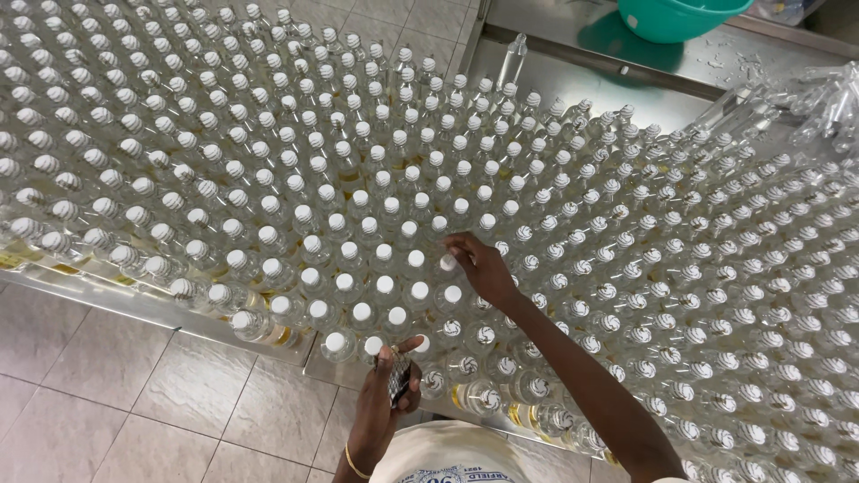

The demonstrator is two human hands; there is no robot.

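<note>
Steel tabletop [573, 85] stretches away under us, packed nearly edge to edge with small clear bottles [268, 179] wearing white caps, pale floor tiles [134, 385] below the near edge. We see our right hand [479, 266] reaching into the middle rows, fingertips pinched on one white cap [447, 262] among the upright bottles. Our left hand [385, 394] hovers by the near edge, fingers curled around a small dark stack of what look like seals [400, 378]; we can't tell exactly what they are. We'd worry about a forearm brushing the crowded front rows and toppling bottles off the edge. Bottles hold clear liquid, yellowish low down. A teal basin [680, 18] sits far back, contents hidden; loose empty bottles [823, 103] lie at right.
</note>
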